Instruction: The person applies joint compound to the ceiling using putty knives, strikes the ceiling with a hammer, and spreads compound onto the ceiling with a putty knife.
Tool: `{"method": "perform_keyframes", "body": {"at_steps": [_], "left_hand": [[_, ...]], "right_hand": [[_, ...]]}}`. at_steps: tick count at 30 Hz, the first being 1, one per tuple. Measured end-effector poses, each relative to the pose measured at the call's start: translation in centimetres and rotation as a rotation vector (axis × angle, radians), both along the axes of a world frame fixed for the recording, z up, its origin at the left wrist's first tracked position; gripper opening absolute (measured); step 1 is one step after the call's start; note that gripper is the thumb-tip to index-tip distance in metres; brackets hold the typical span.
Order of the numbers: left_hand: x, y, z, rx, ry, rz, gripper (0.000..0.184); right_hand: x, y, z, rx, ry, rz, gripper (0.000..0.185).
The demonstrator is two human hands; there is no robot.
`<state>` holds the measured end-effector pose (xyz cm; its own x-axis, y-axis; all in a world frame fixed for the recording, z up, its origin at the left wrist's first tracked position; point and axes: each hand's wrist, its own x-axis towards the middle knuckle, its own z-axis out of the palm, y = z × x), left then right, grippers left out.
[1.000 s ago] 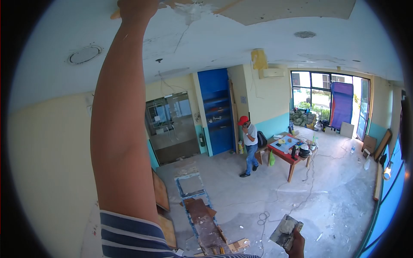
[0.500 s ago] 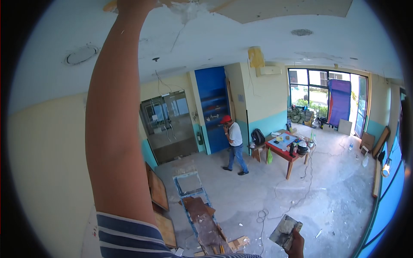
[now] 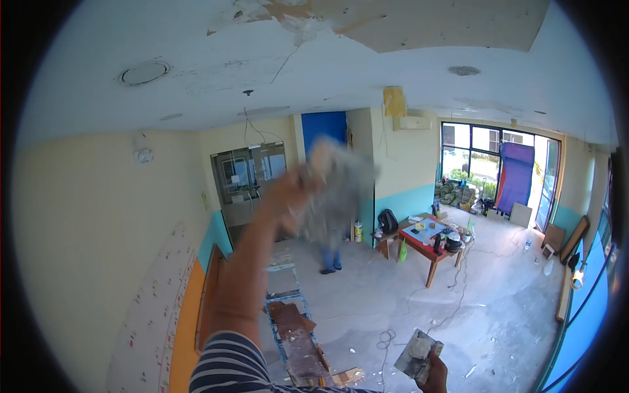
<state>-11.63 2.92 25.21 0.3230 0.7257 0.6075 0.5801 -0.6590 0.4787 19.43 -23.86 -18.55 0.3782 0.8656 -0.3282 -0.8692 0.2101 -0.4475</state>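
My left hand (image 3: 288, 196) is raised in the middle of the view, its fingers closed on a flat grey blade tool (image 3: 337, 190), probably a putty knife. Both are smeared by motion, and the tool is well below the ceiling. At the lower right my right hand (image 3: 434, 374) grips a flat plate (image 3: 406, 368) by its edge, tilted, with a pale lump of plaster (image 3: 420, 347) on it. Overhead, a rough patch of whitish plaster (image 3: 308, 27) marks the ceiling beside a bare board (image 3: 452, 26).
A blue ladder (image 3: 278, 327) with a brown board (image 3: 295, 340) stands below me. Behind my left hand are a person's legs (image 3: 331, 260); the tool covers the upper body. A cluttered red table (image 3: 429, 254) stands right of centre. A cable (image 3: 386, 338) lies on the floor.
My left hand has come down from the ceiling, bringing the blade tool into view. The plate in my right hand has shifted slightly left. The person is now mostly hidden behind the tool.
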Motion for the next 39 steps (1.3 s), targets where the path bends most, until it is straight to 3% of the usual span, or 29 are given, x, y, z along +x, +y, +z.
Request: {"method": "perform_keyframes", "body": {"at_steps": [1, 2, 3, 4, 5, 7, 8, 9, 11, 13, 14, 16, 17, 18, 19, 20, 22, 24, 27, 28, 30, 33, 36, 39], "left_hand": [[1.5, 3.6, -7.0, -0.251, -0.320, -0.485, 0.061], [2.7, 3.0, -11.4, -0.726, -0.475, -0.618, 0.037], [4.0, -0.8, -13.5, -0.589, -0.095, -0.397, 0.037], [5.0, 0.3, -19.1, -0.556, 0.092, -0.370, 0.037], [6.1, 1.8, -25.5, -0.602, 0.136, -0.451, 0.039], [8.0, -2.2, -30.8, -0.882, 0.142, -0.460, 0.048], [8.2, -2.8, -31.4, -0.883, 0.288, -0.436, 0.061], [8.1, -2.5, -31.0, -0.793, 0.180, -0.457, 0.060], [5.4, -0.8, -28.4, -0.625, -0.035, -0.477, 0.059], [1.5, 2.8, -19.5, -0.218, 0.101, -0.011, 0.054], [-0.8, 0.6, -11.1, -0.024, 0.136, 0.052, 0.045], [-5.1, 2.4, -2.6, 0.643, -0.088, 0.345, 0.026], [-6.7, 1.9, 3.5, 0.602, -0.119, 0.449, 0.027], [-8.3, 2.0, 8.1, 0.884, -0.197, 0.401, 0.026], [-10.2, 3.0, 12.5, 1.005, -0.172, 0.459, 0.032], [-9.7, -0.2, 15.2, 0.855, -0.296, 0.418, 0.032], [-12.4, 1.2, 21.2, 1.005, -0.128, 0.550, 0.035], [-13.1, 0.7, 24.5, 1.195, -0.039, 0.631, 0.034], [-12.7, -0.7, 27.1, 1.177, 0.052, 0.871, 0.034], [-12.4, -1.3, 27.8, 1.132, 0.040, 0.851, 0.035], [-12.1, -2.0, 29.0, 1.040, 0.015, 0.807, 0.036], [-12.0, -1.4, 30.7, 1.176, 0.011, 0.969, 0.037], [-11.8, -1.8, 30.6, 1.370, -0.049, 0.888, 0.018], [-12.2, -1.3, 30.7, 1.322, -0.166, 0.807, 0.024]], "right_hand": [[-0.1, -0.1, 0.1, 0.051, 0.002, 0.054, 0.034], [-0.1, 0.0, 0.1, 0.101, 0.004, 0.109, 0.034], [0.1, 0.4, 0.0, 0.150, 0.005, 0.163, 0.034], [0.7, 0.8, -1.1, 0.225, 0.071, 0.250, 0.034], [-0.1, 0.6, 0.5, 0.159, 0.018, 0.244, 0.034], [-2.4, 0.2, 4.9, 0.026, -0.088, 0.230, 0.033], [-0.9, 2.2, 0.2, 0.101, -0.071, 0.238, 0.033], [2.6, 3.6, -6.3, 0.248, -0.058, 0.407, 0.032], [3.5, 3.5, -7.9, 0.355, 0.046, 0.419, 0.033], [2.5, 1.7, -4.9, 0.123, -0.107, 0.295, 0.033], [1.7, 0.7, -2.6, 0.012, -0.182, 0.233, 0.033], [1.1, -0.4, -0.1, 0.046, -0.106, 0.185, 0.034], [0.8, -0.7, 0.9, 0.064, -0.067, 0.158, 0.034], [0.6, -0.8, 1.7, 0.067, 0.009, 0.131, 0.036], [1.1, -0.4, 0.9, 0.049, -0.002, 0.125, 0.036], [2.1, -0.1, -0.6, 0.029, -0.012, 0.118, 0.036], [1.5, 0.5, 0.0, -0.041, -0.107, 0.055, 0.036], [1.0, 0.9, 0.7, 0.000, -0.032, 0.055, 0.035], [1.7, 2.1, -1.2, 0.058, -0.064, 0.099, 0.032], [2.0, 2.6, -2.3, 0.077, -0.098, 0.119, 0.032], [1.5, 3.1, -1.6, 0.016, -0.112, 0.094, 0.030], [0.1, 3.5, 1.0, -0.063, -0.063, 0.050, 0.030], [0.8, 4.2, -0.2, -0.035, 0.023, 0.089, 0.030], [0.9, 4.8, -1.0, -0.008, 0.056, 0.074, 0.030]]}}
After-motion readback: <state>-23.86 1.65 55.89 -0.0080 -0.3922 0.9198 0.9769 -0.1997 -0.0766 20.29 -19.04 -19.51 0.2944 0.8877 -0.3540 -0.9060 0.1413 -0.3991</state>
